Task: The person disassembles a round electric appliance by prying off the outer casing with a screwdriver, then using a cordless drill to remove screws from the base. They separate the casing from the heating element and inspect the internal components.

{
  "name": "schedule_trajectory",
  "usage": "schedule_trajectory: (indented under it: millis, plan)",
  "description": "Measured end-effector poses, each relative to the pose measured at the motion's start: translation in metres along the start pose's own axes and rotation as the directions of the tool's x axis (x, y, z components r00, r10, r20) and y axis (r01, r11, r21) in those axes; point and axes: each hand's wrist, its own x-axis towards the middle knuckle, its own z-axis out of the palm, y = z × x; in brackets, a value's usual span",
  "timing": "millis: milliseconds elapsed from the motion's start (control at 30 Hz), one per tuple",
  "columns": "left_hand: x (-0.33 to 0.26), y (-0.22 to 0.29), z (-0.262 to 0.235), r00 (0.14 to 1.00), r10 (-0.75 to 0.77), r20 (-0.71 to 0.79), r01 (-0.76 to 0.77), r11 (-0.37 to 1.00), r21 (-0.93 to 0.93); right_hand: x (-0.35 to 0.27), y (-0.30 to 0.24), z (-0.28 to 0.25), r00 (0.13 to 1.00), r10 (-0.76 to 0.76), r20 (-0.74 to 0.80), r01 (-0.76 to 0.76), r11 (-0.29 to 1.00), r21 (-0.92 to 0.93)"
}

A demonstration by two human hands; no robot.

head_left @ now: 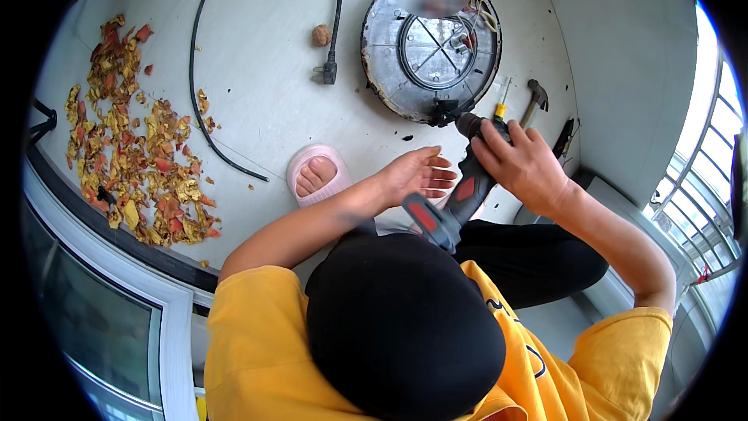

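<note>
Here, right hand [523,165] wraps fingers [491,154] closed round front end of black-and-red plastic cordless drill [456,199], nose just at rim of round grey metal appliance base [389,70] lying on glossy white tiled floor [257,70]. Left hand [417,175] open, palm up, fingers spread, beside drill body, holding nothing. Drill slants from lap toward base. Yellow-handled screwdriver [502,101] and wood-handled hammer [534,100] lie right of base. Black rubber power cord [195,62] curves across floor; dry orange-yellow peel scraps [132,148] heaped left. Pink slipper [315,173] below.
</note>
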Motion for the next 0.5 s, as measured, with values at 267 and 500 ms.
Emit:
schedule_trajectory:
  millis: [267, 500]
  plan:
    - [0.016, 0.031, 0.028, 0.996, 0.039, 0.085, -0.03, 0.995, -0.1, 0.006, 0.005, -0.001, 0.946, -0.308, -0.097, 0.266, 0.914, -0.306]
    - [0.041, 0.011, 0.075, 0.917, 0.396, 0.044, -0.377, 0.898, -0.226, -0.021, -0.004, -0.034, 0.925, 0.359, -0.124, -0.226, 0.782, 0.582]
